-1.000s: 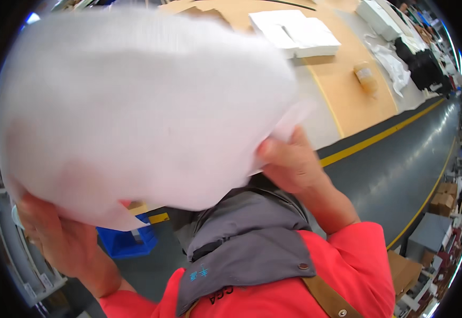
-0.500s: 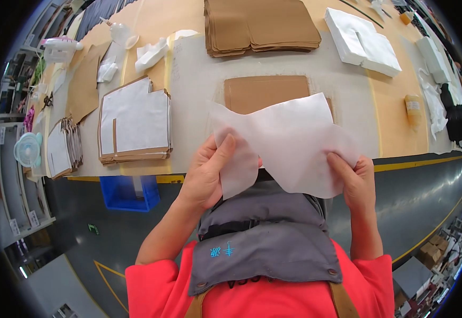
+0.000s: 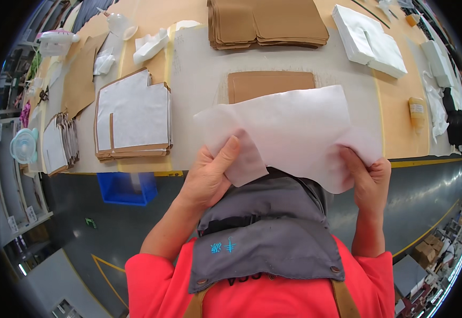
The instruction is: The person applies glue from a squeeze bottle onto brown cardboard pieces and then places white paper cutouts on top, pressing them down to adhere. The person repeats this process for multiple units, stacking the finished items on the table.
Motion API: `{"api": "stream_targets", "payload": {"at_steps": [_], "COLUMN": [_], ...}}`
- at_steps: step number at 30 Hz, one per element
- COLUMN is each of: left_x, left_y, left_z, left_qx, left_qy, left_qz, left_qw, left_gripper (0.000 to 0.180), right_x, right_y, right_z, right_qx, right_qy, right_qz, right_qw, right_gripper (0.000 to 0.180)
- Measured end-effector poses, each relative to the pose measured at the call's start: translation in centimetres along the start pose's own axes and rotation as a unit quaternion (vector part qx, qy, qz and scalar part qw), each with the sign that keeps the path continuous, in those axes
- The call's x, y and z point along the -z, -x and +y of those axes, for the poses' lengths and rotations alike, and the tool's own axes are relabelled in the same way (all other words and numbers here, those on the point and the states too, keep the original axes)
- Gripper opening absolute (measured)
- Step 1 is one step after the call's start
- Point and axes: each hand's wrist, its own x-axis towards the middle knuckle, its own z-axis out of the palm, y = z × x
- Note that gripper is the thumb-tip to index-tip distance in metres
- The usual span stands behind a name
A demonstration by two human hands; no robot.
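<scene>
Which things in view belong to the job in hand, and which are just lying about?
Likely in the job:
white sheet, held by left hand and right hand
brown piece, partly hidden behind the sheet
probably white stack, brown stack

Apparently lying about:
blue bin
yellowish bottle
crumpled white material

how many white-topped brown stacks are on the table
2: the larger stack left of the left hand, and the smaller stack farther left, near the front edge of the table. The white sheet hides some table, so others are possible.
</scene>
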Motion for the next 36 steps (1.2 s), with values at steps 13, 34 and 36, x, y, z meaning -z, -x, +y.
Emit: {"api": "stream_targets", "payload": {"at_steps": [13, 34, 36], "left_x": [0.6, 1.4, 1.4], "left_y": [1.4, 0.7, 0.8], "left_z": [1.6, -2.7, -2.5], "left_qx": [0.002, 0.166, 0.145], "left_qy": [-0.028, 0.197, 0.217], "left_qz": [-0.144, -0.075, -0.092], "left_qw": [0.989, 0.963, 0.961], "left_gripper": [0.043, 0.046, 0.046], "right_x": [0.9, -0.3, -0.6], "right_y": [-0.5, -0.2, 0.1], "right_z": [-1.8, 0.5, -0.2], "right_qx": [0.016, -0.013, -0.023], "right_qy": [-0.01, -0.031, -0.025], "right_qz": [-0.02, -0.016, -0.013], "right_qw": [1.0, 0.999, 0.999], "right_gripper": [0.014, 0.021, 0.021]}}
